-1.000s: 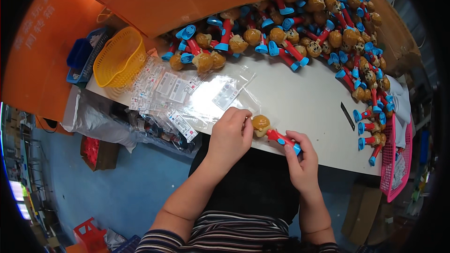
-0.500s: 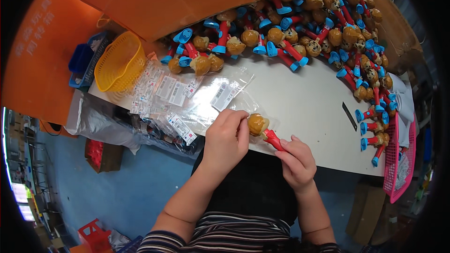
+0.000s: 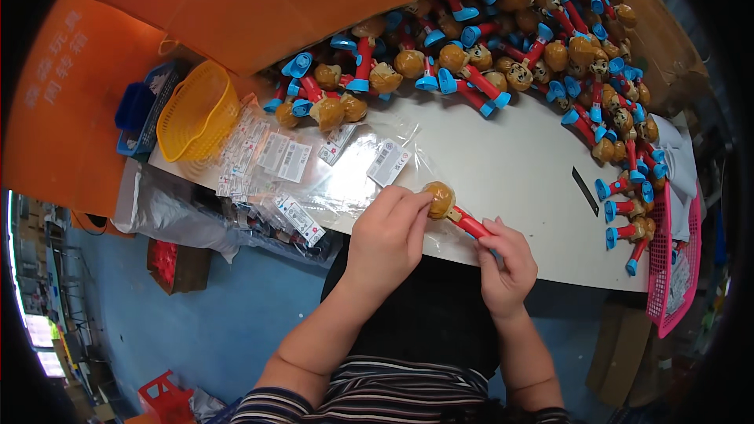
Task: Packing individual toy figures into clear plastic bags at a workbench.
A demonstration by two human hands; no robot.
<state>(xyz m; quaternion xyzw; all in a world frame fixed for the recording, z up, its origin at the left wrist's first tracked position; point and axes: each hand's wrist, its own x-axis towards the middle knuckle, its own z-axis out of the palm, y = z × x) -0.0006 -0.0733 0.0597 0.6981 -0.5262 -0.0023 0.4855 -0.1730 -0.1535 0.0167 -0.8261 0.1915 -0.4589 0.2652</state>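
Note:
My right hand [image 3: 509,267] is closed round the red handle of a toy figure [image 3: 441,199], with a bit of blue showing at the fingers. Its rounded brown head points up and left, toward my left hand [image 3: 390,237]. The left fingers are pinched together at the table's front edge, on a clear plastic bag [image 3: 416,166], their tips against the brown head. Where the film runs under the fingers is hard to see. A white printed label [image 3: 389,162] shows on the bag.
Many similar figures [image 3: 463,70] are heaped along the back and right of the white table [image 3: 542,188]. Bagged labels [image 3: 284,158] lie left, beside a yellow basket [image 3: 196,117]. A black strip [image 3: 585,191] lies at right, near a pink basket [image 3: 671,267]. Orange board [image 3: 275,0] stands behind.
My left hand and the clear bag have shifted slightly right, uncovering more of another label behind. My right hand has moved a little right, and the figure's head now meets the left fingertips.

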